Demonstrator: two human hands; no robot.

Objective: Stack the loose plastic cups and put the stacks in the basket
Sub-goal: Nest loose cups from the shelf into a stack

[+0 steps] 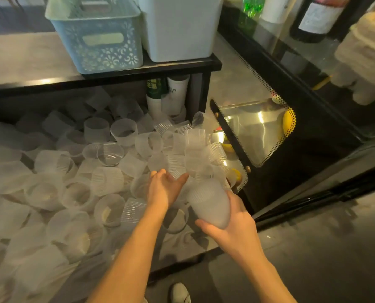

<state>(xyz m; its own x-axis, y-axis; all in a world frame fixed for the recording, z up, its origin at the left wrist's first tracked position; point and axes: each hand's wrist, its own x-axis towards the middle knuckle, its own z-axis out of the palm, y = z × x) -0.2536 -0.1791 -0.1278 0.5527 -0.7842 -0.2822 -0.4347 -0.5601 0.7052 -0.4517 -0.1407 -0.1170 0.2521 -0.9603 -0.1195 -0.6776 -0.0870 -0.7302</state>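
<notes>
My right hand (232, 224) curls around the base of a frosted stack of cups (206, 193), which leans up toward twelve o'clock, its upper cups blurred. My left hand (163, 186) is at nine o'clock of the stack, palm turned up, fingers loosely spread and gripping nothing, its fingertips beside the stack. Loose plastic cups (73, 184) lie heaped across the tabletop (180, 248) from nine to twelve o'clock of my hands, many on their sides. The light blue basket (99, 40) sits on a black shelf (182, 66) far off at eleven o'clock, just beside a white bin (180, 29).
</notes>
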